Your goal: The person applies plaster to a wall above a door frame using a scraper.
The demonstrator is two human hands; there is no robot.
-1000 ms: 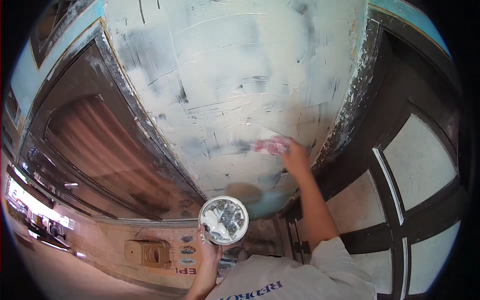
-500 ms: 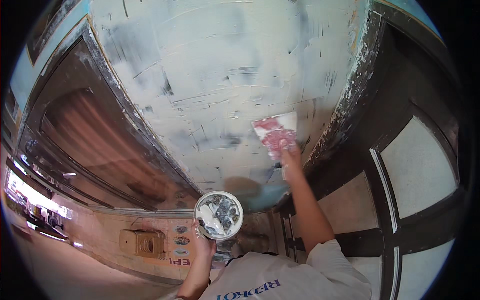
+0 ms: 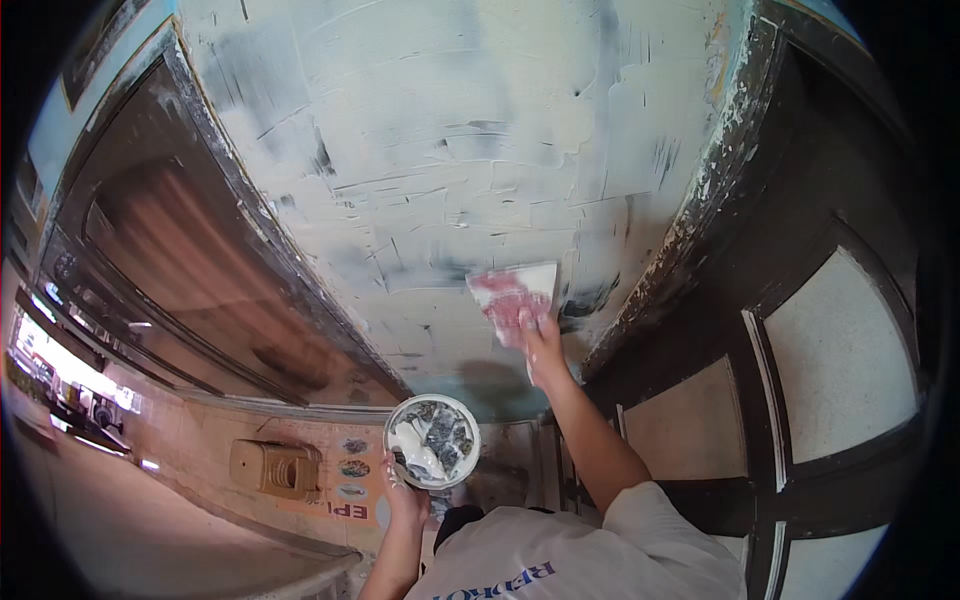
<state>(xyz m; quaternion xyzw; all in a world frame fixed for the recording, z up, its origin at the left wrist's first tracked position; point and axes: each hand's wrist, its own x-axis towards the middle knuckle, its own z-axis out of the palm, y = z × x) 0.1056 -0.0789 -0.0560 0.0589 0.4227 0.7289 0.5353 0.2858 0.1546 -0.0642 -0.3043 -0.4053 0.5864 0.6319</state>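
In my right hand [image 3: 541, 347] is a broad putty knife [image 3: 512, 292], red and smeared with white. Its wide edge lies against the lower part of the wall [image 3: 450, 140], which is coated in uneven white putty with grey-blue patches and ridges. My left hand [image 3: 405, 492] grips a round tub [image 3: 474, 455] by its side, low in front of me. White putty [image 3: 415, 446] sits inside the tub, mostly on the left, with grey smears across the rest. The fingers under the tub are partly hidden.
Left of the wall stands a dark-framed window [image 3: 190, 250] with a reddish-brown curtain behind it. A dark door with pale panels [image 3: 845, 345] is on the right. Below left, a tan plastic stool [image 3: 275, 468] rests near a printed poster [image 3: 352, 480].
My right hand has moved the putty knife left and down across the wall. A dark patch now shows to the right of the blade. The tub has shifted only slightly.
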